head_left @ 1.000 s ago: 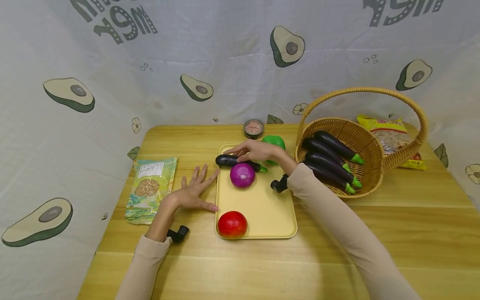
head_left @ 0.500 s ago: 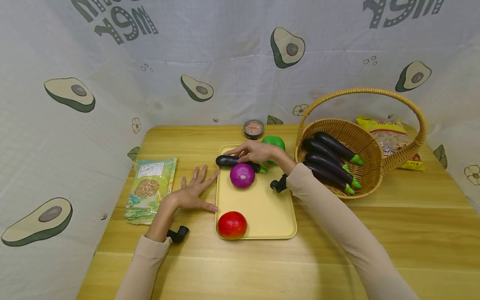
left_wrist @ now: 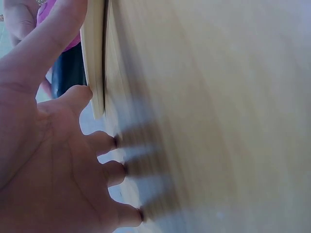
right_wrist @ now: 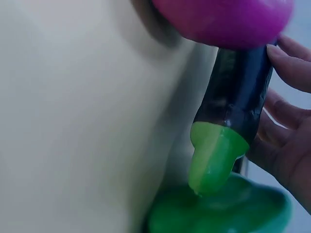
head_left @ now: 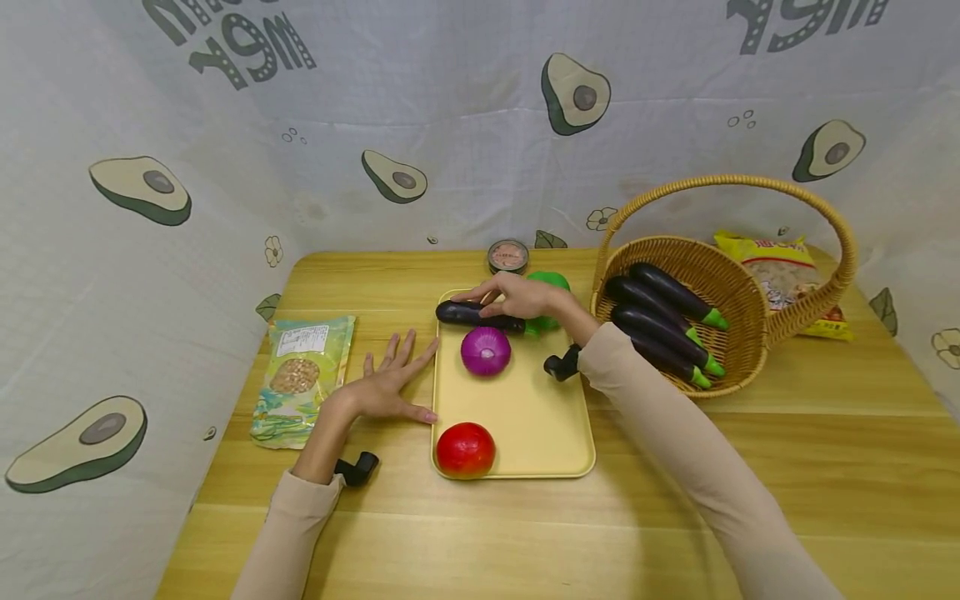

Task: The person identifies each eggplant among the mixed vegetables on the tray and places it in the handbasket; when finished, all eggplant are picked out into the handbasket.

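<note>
My right hand [head_left: 525,297] pinches a dark purple eggplant [head_left: 459,313] from above, thumb on its near side, over the far end of the yellow tray [head_left: 536,433]. In the right wrist view, the eggplant's green stem end [right_wrist: 216,155] points toward a green pepper [right_wrist: 218,211]. A purple onion [head_left: 485,352] sits just in front of the eggplant. My left hand [head_left: 381,390] is spread at the tray's left side, its thumb tip and index finger at the rim; the left wrist view has its other fingertips on the tabletop. A red, tomato-like fruit [head_left: 465,451] occupies the tray's near left corner.
Right of the tray, a wicker basket [head_left: 738,337] with a tall handle holds several eggplants [head_left: 660,325]. Behind it lies a yellow snack bag [head_left: 783,275]. A bag of grains [head_left: 300,379] lies to the left, and a round tin [head_left: 507,257] stands beyond the tray.
The right hand has moved slightly away and to the right, carrying the eggplant, which has shifted farther from the onion and turned a little. The left hand has stayed still.
</note>
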Tool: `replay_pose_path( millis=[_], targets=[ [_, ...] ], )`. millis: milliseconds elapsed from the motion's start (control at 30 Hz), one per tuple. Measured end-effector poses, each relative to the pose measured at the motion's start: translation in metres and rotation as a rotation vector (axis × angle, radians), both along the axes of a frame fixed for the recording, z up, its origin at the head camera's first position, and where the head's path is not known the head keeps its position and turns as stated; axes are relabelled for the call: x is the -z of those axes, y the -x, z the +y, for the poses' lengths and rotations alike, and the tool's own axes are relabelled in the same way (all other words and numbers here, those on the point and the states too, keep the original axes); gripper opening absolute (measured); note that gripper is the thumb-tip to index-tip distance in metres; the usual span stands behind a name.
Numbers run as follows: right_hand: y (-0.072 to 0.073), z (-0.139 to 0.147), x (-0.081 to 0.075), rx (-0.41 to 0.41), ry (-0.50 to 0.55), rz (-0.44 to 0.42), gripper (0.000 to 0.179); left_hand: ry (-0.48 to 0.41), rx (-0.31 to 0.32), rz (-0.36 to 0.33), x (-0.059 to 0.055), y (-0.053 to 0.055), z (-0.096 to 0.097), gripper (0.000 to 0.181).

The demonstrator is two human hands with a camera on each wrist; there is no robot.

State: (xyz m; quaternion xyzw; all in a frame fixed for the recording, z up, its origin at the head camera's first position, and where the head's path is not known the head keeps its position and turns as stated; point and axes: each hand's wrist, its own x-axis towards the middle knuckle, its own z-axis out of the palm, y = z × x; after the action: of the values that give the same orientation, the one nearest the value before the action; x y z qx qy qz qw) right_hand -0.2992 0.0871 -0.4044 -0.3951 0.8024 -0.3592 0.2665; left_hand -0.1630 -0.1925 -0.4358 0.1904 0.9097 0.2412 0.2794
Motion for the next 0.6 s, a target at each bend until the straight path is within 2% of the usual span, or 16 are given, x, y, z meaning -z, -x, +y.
replay_pose_path(
  millis=[233,400,600],
  targets=[
    [0.001,0.018,-0.024,0.027,0.035,0.073,0.046,-0.002,-0.001,0.001,0.000,0.000,0.001,0.117],
    [-0.004,0.035,-0.051,0.051,0.000,0.095,0.048,-0.008,0.000,0.000,0.000,-0.001,0.001,0.117],
    [-0.012,0.061,-0.074,0.017,-0.054,0.111,0.049,-0.005,0.004,-0.001,0.000,-0.001,0.001,0.118]
  ],
)
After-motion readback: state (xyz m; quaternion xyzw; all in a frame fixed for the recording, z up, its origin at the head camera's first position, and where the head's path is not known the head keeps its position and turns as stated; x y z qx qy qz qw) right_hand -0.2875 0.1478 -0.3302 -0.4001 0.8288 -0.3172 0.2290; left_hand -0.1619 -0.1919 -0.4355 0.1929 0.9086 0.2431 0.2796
